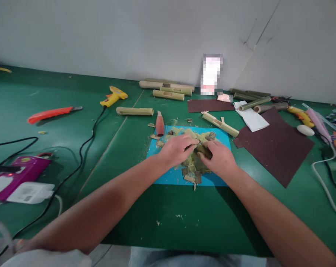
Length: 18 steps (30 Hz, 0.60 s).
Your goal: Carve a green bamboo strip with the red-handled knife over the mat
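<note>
My right hand [219,155] is closed around a short, dark greenish piece of bamboo [203,150], low over a blue sheet [164,177]. My left hand [177,149] meets it from the other side, fingers curled and pressed together at the bamboo's near end; what lies between those fingertips is hidden. Pale shavings [188,161] and small bamboo chips [197,177] are heaped on the sheet beneath both hands. Just beyond my left hand lies a cutting tool with a reddish handle [160,126], its blade pointing away.
Cut bamboo tubes [168,95] lie by the wall, another slotted tube [220,125] nearer. Brown sheets [279,148] spread to the right. At left are a yellow glue gun [114,96], an orange utility knife [52,114] and a purple power strip [26,172] with trailing cords.
</note>
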Motion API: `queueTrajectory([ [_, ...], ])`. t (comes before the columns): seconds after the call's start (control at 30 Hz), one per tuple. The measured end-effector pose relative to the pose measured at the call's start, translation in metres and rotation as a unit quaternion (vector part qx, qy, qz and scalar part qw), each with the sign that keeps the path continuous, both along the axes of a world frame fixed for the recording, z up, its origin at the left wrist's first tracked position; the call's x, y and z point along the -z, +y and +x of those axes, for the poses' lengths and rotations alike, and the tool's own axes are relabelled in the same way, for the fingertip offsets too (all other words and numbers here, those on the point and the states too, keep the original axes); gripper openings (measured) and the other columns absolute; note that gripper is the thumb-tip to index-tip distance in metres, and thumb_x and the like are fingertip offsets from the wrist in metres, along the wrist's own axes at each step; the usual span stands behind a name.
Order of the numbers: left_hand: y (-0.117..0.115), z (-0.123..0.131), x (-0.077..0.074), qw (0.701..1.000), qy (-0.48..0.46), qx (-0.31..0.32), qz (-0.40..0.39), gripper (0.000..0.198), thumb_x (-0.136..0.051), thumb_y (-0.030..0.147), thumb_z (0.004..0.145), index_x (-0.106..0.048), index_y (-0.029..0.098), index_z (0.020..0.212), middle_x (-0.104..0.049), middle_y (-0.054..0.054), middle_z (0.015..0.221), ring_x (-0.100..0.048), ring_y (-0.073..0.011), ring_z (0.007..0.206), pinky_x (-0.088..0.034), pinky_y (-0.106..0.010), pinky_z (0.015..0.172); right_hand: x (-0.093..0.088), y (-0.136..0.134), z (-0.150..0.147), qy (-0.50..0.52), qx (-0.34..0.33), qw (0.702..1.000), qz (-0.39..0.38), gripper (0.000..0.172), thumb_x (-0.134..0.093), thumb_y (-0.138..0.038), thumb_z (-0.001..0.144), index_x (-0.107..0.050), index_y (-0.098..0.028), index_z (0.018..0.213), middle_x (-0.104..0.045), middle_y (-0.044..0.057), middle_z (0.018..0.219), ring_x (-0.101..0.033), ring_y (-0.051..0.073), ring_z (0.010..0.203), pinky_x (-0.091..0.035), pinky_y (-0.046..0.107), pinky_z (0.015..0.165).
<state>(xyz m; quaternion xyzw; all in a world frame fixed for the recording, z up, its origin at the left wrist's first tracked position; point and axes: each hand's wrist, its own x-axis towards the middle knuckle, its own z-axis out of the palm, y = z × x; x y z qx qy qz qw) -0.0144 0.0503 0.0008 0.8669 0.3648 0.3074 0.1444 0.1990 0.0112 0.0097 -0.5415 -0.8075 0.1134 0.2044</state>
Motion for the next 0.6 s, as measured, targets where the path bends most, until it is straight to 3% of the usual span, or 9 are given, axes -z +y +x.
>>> queueTrajectory([
  [0.23,0.008,-0.007,0.006,0.997,0.012,-0.077,0.017,0.021,-0.057,0.026,0.102,-0.073,0.021,0.115,-0.077,-0.006,0.108,-0.072,-0.0225,0.102,-0.059,-0.037,0.091,0.002,0.000,0.000,0.004,0.004,1.000,0.011,0.017,-0.062,-0.037,0.089,-0.066,-0.022,0.096,-0.070,0.008,0.092,-0.063,0.024,0.088,-0.046,0.035,0.072],
  [0.43,-0.001,-0.003,0.002,0.999,0.034,0.012,0.007,0.025,-0.051,0.029,0.105,-0.074,0.021,0.113,-0.076,-0.008,0.104,-0.072,-0.0212,0.097,-0.059,-0.034,0.084,0.002,-0.001,0.000,0.001,0.000,1.000,0.015,0.016,-0.062,-0.035,0.089,-0.067,-0.021,0.096,-0.071,0.009,0.092,-0.064,0.025,0.088,-0.046,0.035,0.072],
  [0.6,0.007,-0.007,0.006,0.995,0.042,-0.081,0.043,0.030,-0.048,0.029,0.105,-0.075,0.019,0.113,-0.074,-0.009,0.097,-0.071,-0.0229,0.092,-0.058,-0.035,0.083,0.001,-0.001,-0.001,-0.005,0.010,1.000,0.021,0.018,-0.062,-0.036,0.089,-0.068,-0.021,0.096,-0.071,0.010,0.091,-0.064,0.026,0.088,-0.047,0.037,0.073],
])
